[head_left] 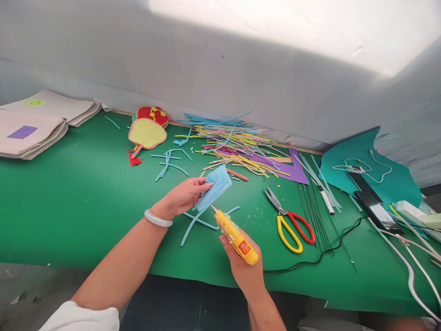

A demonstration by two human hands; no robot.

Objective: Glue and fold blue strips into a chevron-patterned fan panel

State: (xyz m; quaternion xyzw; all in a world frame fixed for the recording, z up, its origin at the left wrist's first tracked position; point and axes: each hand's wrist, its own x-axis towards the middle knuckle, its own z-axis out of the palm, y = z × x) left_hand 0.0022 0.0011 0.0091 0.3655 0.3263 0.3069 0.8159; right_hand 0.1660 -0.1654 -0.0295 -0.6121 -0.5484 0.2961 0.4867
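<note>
My left hand (189,195) pinches a light-blue piece made of bent pipe cleaners (217,184) laid side by side in a V shape. A yellow hot glue gun (232,232) is gripped in my right hand (246,266). Its nozzle points up and left, close to the lower edge of the blue piece; whether it touches cannot be made out. Loose blue pipe cleaners (189,230) lie on the green table just under the hands. More bent blue strips (167,162) rest farther back on the left.
Scissors (287,220) with red and yellow handles lie right of the glue gun, whose black cord (303,263) runs rightward. Behind are a pile of coloured pipe cleaners (237,142), purple sheet (299,168) and fan-shaped pieces (147,133). Glue sticks (319,179), thin wires (315,220) and phones (375,211) lie right; books (31,133) left.
</note>
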